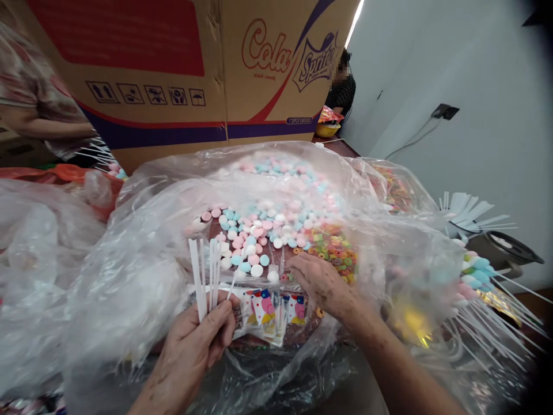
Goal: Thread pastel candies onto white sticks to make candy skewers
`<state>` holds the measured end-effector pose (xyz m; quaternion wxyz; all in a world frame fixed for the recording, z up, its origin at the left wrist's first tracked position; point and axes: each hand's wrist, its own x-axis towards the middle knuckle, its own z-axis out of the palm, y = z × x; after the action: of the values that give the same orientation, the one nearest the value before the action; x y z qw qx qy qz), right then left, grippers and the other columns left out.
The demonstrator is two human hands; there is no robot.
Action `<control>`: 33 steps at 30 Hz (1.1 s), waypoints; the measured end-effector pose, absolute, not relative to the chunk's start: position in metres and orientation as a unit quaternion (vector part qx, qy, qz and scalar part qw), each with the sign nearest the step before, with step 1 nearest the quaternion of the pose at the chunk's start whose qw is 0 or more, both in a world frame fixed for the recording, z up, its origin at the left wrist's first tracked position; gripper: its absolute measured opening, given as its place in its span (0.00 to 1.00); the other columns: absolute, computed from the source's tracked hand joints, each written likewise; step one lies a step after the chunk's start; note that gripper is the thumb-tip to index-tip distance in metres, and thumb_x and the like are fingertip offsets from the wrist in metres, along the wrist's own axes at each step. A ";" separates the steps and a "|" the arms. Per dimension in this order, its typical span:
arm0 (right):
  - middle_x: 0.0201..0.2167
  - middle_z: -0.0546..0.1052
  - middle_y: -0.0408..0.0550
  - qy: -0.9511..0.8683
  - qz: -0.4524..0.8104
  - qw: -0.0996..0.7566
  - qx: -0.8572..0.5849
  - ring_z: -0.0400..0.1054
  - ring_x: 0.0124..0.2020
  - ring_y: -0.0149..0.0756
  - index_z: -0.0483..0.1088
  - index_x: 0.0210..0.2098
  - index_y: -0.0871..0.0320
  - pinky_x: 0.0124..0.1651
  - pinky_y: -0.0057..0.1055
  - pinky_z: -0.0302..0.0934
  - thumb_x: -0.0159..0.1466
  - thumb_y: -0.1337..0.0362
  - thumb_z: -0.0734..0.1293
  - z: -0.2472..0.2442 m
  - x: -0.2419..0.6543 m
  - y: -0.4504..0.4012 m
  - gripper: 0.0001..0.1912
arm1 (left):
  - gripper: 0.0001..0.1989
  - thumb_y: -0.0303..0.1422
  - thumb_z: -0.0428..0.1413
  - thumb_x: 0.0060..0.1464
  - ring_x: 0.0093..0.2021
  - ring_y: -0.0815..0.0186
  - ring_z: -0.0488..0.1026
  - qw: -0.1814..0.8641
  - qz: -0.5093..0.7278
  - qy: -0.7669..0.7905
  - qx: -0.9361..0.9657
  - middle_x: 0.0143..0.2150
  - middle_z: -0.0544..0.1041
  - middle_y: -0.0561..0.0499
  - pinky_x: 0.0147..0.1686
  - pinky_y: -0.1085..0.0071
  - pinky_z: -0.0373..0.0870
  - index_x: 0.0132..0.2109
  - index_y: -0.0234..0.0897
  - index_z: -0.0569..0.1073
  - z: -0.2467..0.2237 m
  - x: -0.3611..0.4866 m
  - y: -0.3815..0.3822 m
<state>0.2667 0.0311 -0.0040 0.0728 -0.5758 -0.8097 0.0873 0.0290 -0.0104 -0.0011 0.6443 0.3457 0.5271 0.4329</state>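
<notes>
My left hand [201, 334] holds a bunch of white sticks [207, 268] upright, its fingers wrapped round them, at the lower centre. My right hand [322, 282] reaches palm down over the near edge of the ring-shaped gummies [334, 248]; its fingertips lie beside small rings, and whether they pinch anything is hidden. Pink, white and blue round candies [254, 236] are spread under and in front of clear plastic. Small printed packets [263, 308] lie between my hands.
A large cardboard box [268, 109] stands behind the candies. Crumpled clear plastic [129, 276] covers the left. Candy-topped sticks [479, 276], a dark lidded pot [510, 248] and more white sticks [469, 210] are at right. People [38, 98] are behind.
</notes>
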 end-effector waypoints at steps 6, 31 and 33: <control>0.37 0.74 0.48 -0.833 0.052 0.067 -0.546 0.68 0.38 0.35 0.72 0.39 0.58 0.40 0.28 0.60 0.68 0.70 0.60 0.003 0.238 0.048 0.09 | 0.20 0.48 0.63 0.47 0.14 0.78 0.50 0.655 0.435 0.525 0.324 0.15 0.65 0.59 0.14 0.83 0.43 0.32 0.32 0.77 -0.001 0.029 -0.011; 0.39 0.74 0.51 -0.851 0.120 -0.017 -0.511 0.66 0.40 0.37 0.71 0.40 0.60 0.38 0.30 0.54 0.64 0.69 0.61 0.002 0.236 0.057 0.08 | 0.19 0.46 0.60 0.50 0.13 0.77 0.50 0.666 0.411 0.507 0.360 0.14 0.67 0.59 0.13 0.80 0.43 0.40 0.34 0.73 -0.009 0.035 -0.008; 0.36 0.73 0.48 -0.832 0.140 0.041 -0.535 0.65 0.36 0.35 0.71 0.37 0.58 0.38 0.29 0.54 0.61 0.70 0.62 -0.001 0.248 0.062 0.07 | 0.19 0.46 0.61 0.50 0.13 0.77 0.51 0.666 0.408 0.510 0.360 0.14 0.67 0.59 0.13 0.80 0.42 0.40 0.34 0.74 -0.010 0.035 -0.008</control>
<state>0.2482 0.0618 -0.0013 0.0407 -0.5352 -0.8321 0.1395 0.0349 -0.0079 -0.0096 0.6664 0.3603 0.5098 0.4077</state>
